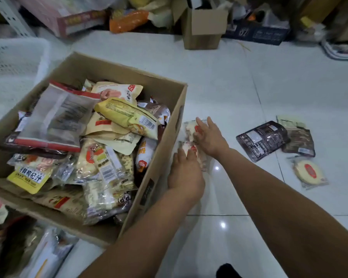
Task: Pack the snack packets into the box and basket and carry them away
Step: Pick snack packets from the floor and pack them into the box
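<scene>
- box [161,177] on the left, crammed with snacks [117,115]
- left hand [186,175] fingers curl round the near packet [193,150] on the floor [249,87] beside it
- right hand [210,138] fingers rest flat on the far packet [189,129]

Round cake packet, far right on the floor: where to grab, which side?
Probably pinch the clear film margin at the near edge of the round cake packet, coming down from above. It lies flat on the tiles, so the disc offers no side grip.

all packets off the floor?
No, a dark packet, a brown packet and a round cake lie on the tiles right of the box.
</scene>
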